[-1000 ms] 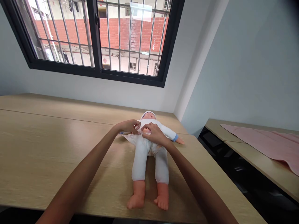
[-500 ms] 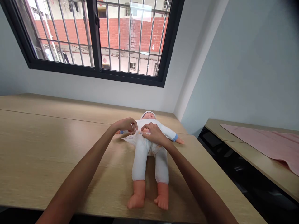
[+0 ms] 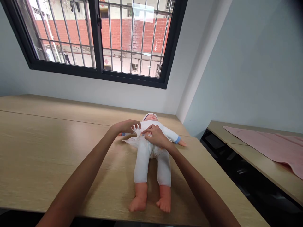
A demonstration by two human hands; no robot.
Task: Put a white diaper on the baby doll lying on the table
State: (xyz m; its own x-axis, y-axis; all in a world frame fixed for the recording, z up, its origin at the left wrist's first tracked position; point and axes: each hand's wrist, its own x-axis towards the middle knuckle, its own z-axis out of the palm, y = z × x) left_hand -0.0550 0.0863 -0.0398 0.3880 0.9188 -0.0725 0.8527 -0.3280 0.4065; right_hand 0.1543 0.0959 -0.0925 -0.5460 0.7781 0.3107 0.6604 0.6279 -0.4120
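Observation:
A baby doll (image 3: 152, 126) in a white suit with blue cuffs and a white cap lies on its back, feet towards me. Around its hips is a white disposable diaper (image 3: 155, 153), and its loose side wing (image 3: 131, 142) spreads out at the left. My left hand (image 3: 126, 126) is just above that wing by the doll's waist, fingers curved and apart with nothing visible in them. On the diaper's front, my right hand (image 3: 155, 135) bends its fingers against the waist edge and holds it down. The exact contact under the fingertips is partly hidden.
The doll lies on a wooden table (image 3: 59, 157) that runs back to the wall below a barred window (image 3: 99, 74). At the right, past a dark gap, stands another table (image 3: 219, 127) with a pink cloth (image 3: 265, 142) spread over it.
My left hand's fingers have spread and shifted slightly up from the diaper's waist edge. My right index finger reaches further left across the diaper's front. The doll stays put.

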